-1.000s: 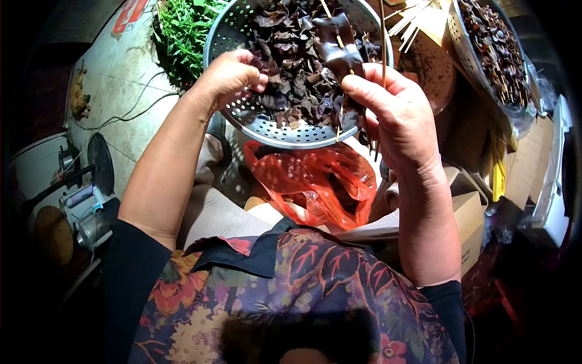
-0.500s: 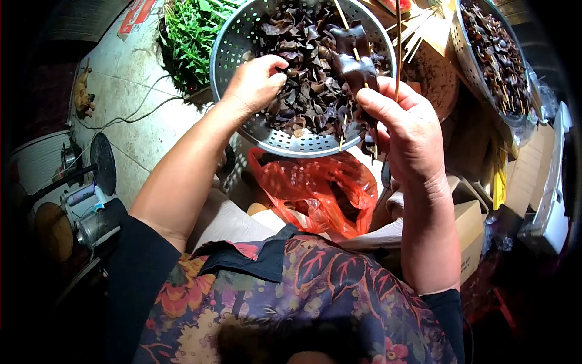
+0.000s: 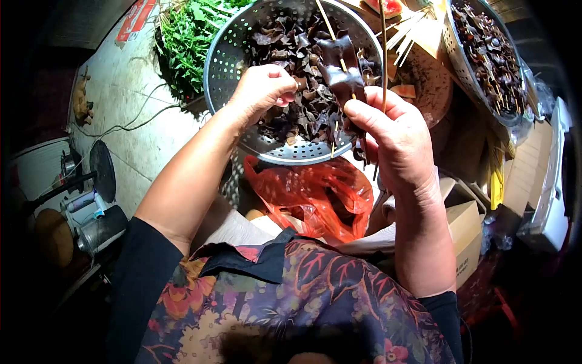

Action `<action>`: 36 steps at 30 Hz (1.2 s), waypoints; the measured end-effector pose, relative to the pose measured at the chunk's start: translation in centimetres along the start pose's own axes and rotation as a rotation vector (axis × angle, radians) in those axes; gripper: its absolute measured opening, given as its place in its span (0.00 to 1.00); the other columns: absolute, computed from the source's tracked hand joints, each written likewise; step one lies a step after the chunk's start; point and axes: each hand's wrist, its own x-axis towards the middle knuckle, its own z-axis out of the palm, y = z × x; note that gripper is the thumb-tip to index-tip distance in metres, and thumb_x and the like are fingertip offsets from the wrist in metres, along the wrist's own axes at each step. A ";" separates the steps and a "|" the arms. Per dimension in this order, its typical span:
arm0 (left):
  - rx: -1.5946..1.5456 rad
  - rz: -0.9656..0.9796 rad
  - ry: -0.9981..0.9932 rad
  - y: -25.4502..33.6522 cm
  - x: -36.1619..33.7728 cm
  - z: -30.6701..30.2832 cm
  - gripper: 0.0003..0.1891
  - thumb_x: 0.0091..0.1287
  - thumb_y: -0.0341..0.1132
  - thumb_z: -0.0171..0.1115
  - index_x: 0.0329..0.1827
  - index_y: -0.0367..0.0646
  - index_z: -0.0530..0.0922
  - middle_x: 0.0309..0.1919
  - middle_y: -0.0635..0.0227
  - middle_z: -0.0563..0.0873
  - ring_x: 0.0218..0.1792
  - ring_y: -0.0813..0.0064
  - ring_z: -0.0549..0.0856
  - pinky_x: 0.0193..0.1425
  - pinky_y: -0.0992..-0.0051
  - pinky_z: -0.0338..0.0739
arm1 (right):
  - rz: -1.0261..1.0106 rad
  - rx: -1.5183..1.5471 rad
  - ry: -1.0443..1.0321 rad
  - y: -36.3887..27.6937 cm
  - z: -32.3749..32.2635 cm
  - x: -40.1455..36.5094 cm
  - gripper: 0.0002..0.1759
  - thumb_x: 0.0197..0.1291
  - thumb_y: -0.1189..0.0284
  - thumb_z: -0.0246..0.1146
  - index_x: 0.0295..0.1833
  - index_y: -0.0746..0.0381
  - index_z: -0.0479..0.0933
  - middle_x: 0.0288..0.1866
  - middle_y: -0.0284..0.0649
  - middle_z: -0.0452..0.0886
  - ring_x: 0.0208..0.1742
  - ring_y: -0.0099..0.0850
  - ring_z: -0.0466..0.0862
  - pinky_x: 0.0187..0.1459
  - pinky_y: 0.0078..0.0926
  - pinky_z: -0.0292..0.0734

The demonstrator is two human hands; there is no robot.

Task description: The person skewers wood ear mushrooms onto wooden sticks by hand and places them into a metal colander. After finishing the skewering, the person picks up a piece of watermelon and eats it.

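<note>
A metal colander (image 3: 219,54) in front of me holds many dark, curled pieces of wood ear mushroom (image 3: 303,115). My right hand (image 3: 394,130) grips a bamboo skewer (image 3: 326,21) at the colander's right side. Glossy wood ear pieces (image 3: 339,64) are threaded on it, and more hang below my fingers. Over the left part of the colander is my left hand (image 3: 264,91), its fingers curled together close to the mushrooms. Whatever lies between its fingertips is too small to make out.
A red plastic bag (image 3: 309,194) lies below the colander. Leafy greens (image 3: 188,45) are at the upper left. A second colander (image 3: 454,42) with loaded skewers stands at the right, near loose bamboo sticks (image 3: 406,36) and a cardboard box (image 3: 467,236). A thin dark cord (image 3: 384,42) hangs past my right hand.
My left hand has moved slightly right and down, its fingers closing more. My right hand and the skewer have shifted a little left in view; the whole scene has shifted slightly too.
</note>
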 end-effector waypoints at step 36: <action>0.794 -0.215 -0.262 2.7 -2.6 -5.4 0.06 0.57 0.33 0.63 0.26 0.39 0.80 0.17 0.69 0.80 0.18 0.81 0.77 0.22 0.78 0.72 | 0.035 0.040 -0.004 0.4 0.9 0.1 0.07 0.57 0.75 0.64 0.39 0.66 0.76 0.30 0.31 0.78 0.30 0.16 0.75 0.34 0.13 0.71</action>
